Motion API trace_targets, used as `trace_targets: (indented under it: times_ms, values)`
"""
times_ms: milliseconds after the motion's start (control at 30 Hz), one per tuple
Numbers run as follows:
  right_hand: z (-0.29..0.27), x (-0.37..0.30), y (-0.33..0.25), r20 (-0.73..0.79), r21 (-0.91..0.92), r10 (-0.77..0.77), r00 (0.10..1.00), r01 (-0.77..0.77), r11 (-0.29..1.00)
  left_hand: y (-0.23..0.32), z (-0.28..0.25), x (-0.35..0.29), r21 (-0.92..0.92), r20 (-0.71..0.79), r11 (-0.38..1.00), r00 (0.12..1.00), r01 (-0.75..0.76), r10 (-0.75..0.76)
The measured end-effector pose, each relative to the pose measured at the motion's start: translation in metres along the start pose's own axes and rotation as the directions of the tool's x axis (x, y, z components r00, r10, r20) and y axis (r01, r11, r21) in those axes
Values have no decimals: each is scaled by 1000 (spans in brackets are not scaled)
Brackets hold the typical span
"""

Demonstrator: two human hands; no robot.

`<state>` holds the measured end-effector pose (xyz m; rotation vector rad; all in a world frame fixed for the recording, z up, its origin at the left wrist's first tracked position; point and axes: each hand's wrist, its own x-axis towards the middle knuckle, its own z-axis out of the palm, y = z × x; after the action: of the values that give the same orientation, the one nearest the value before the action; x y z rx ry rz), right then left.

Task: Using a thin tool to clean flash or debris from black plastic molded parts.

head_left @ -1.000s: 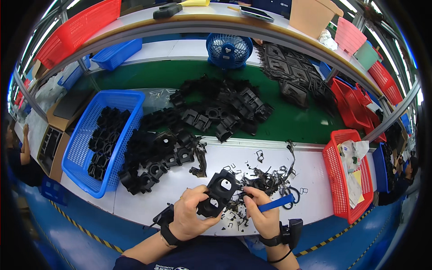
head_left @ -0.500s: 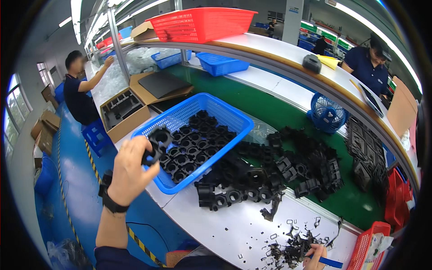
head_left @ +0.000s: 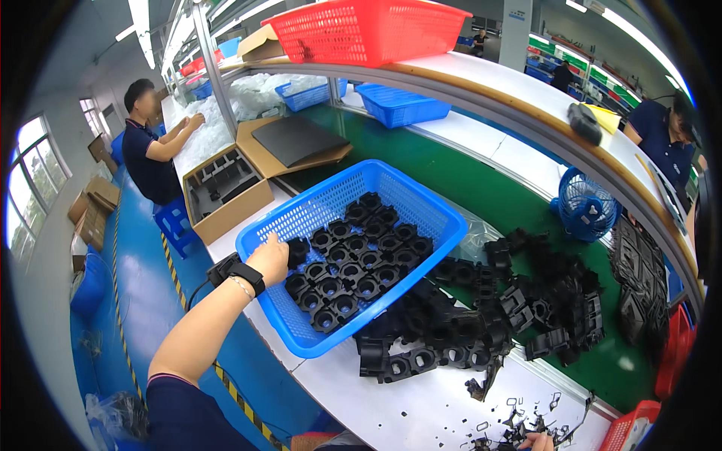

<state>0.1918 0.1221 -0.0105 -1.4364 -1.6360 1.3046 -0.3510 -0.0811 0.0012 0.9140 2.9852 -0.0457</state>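
My left hand (head_left: 268, 259) reaches over the left side of the blue basket (head_left: 301, 340), its fingers closed round a black plastic part (head_left: 298, 252) with a round opening. Inside the basket, similar black parts (head_left: 349, 272) lie close together in rows. At the bottom edge, only a little of my right hand (head_left: 538, 442) shows, beside small black plastic scraps (head_left: 519, 428); what it holds is out of the picture. Between the basket and the scraps lies a heap of joined black parts (head_left: 432, 331).
An open cardboard box (head_left: 233, 203) stands beyond the basket. A shelf with a red basket (head_left: 368, 34) crosses above the bench. Farther right are a blue fan (head_left: 587, 207) and more black mouldings (head_left: 639, 263). Two people work nearby, one at left, one at right.
My left hand has brought the black part down from above the basket's left rim to inside it. My right hand has slipped mostly below the picture, and its blue-handled tool no longer shows.
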Motion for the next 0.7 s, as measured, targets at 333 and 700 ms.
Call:
trace_targets:
  times_ms: [333,700]
  values:
    - [20,15,-11,6,-58,28,1000,-27,998,-17,3,16,82,347,974,922,-213,173]
    - [2,26,14,99,-136,-96,990,109,985,10,-47,12,-271,37,902,933,-336,359]
